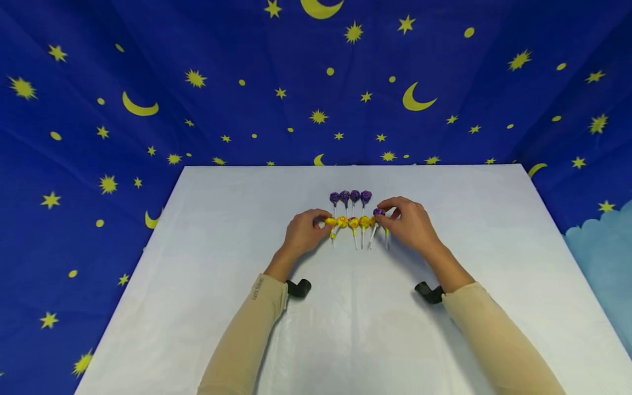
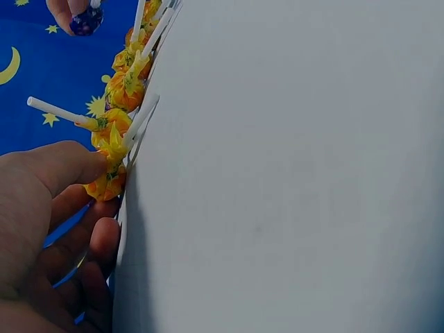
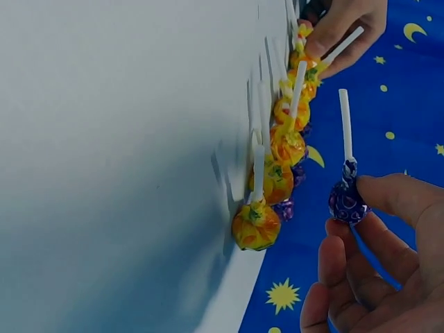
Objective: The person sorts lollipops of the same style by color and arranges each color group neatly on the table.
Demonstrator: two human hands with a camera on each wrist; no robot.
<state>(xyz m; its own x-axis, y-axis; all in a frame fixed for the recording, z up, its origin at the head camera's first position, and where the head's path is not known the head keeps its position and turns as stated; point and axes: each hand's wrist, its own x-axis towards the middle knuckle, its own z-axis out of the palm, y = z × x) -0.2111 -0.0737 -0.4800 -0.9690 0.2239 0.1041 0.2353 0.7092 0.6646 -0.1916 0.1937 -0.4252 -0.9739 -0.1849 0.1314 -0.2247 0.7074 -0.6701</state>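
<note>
My left hand [image 1: 304, 231] pinches a yellow lollipop [image 2: 106, 184] at the left end of a row of yellow-wrapped lollipops [image 1: 353, 223]. Their white sticks point toward me in the head view. Between thumb and fingers, my right hand [image 1: 411, 224] holds a purple lollipop [image 3: 349, 205] by its wrapped head. That lollipop is lifted off the table near the right end of the yellow row, its stick slanting down in front. Behind the yellow ones lies a row of purple lollipops [image 1: 355, 196], heads away from me; the yellow heads partly cover their sticks.
Everything lies on a white table [image 1: 237, 203]. A blue curtain [image 1: 276, 120] with yellow moons and stars hangs behind it and along the sides. Black wrist devices [image 1: 299, 288] stick out inward from both sleeves, above the tabletop.
</note>
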